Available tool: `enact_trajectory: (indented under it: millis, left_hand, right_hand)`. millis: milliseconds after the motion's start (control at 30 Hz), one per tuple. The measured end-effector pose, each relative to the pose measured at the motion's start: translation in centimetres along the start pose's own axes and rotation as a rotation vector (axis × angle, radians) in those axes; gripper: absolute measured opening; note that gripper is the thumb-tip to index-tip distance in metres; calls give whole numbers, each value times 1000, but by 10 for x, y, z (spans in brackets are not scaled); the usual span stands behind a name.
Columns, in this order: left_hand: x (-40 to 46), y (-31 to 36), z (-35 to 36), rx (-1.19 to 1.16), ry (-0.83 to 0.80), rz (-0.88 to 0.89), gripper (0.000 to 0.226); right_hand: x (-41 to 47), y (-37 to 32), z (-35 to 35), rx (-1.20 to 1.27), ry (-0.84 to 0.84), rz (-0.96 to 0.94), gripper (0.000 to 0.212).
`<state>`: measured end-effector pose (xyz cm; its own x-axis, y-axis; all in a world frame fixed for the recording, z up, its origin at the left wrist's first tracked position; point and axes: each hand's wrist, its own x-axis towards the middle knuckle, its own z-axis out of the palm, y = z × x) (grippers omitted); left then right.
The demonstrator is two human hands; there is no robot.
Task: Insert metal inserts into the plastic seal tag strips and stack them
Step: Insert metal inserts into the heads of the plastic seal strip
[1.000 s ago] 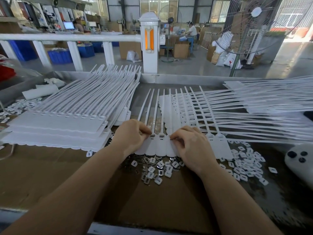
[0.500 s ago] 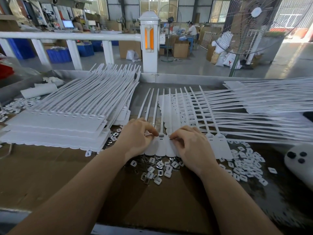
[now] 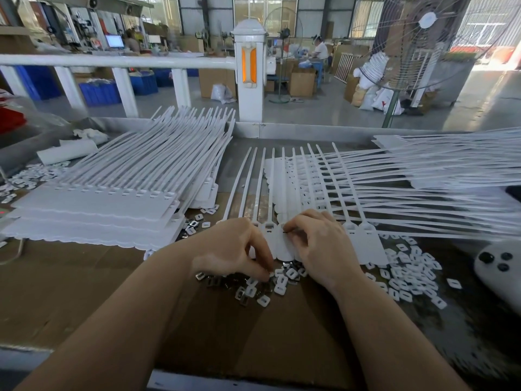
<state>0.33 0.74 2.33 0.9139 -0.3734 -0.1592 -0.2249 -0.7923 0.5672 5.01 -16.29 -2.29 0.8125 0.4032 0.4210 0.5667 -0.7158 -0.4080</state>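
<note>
A joined row of white seal tag strips (image 3: pixel 363 244) lies in front of me, tails pointing away. My right hand (image 3: pixel 321 244) rests on the tag heads and pinches a small dark metal insert at one head's slot. My left hand (image 3: pixel 234 249) reaches down with curled fingers into the pile of metal inserts (image 3: pixel 253 289) just below the tags, fingertips pinching among them. A tall stack of tag strips (image 3: pixel 98 204) sits at the left.
More tag strips (image 3: pixel 451 165) fan across from the right. White plastic caps (image 3: pixel 408 275) are scattered at the right, beside a white controller (image 3: pixel 499 266). Brown cardboard (image 3: pixel 70 292) covers the bench. A metal rim (image 3: pixel 296 131) bounds the far side.
My left hand has moved from the tag heads down to the pile of inserts. My right hand stays at the same tag head.
</note>
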Motion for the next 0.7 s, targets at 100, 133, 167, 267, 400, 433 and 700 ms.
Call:
enact_trajectory:
  millis: [100,133,167,267,400,433,700]
  left_hand:
    - [-1,-2,2,9,5,-2,20]
    - [-1,-3,3,17,22,-1,19]
    - [-1,-3,4,28,43,2,17]
    - [-1,-3,7,45,110,9,14]
    - [-5,-1,7,36,154,23,11]
    - [-6,0,6,31,140,29,12]
    - [-6,10,10,233,81,-53,16]
  right_hand:
    - [0,0,0,2,1,-2,17]
    - [0,0,0,3,2,-1,16]
    - [0,0,0,3,4,-1,16]
    - [0,0,1,7,9,-1,16]
    - [0,0,1,7,12,-2,15]
    - [0,0,1,8,13,-2,15]
    - [1,0,1,8,7,0,16]
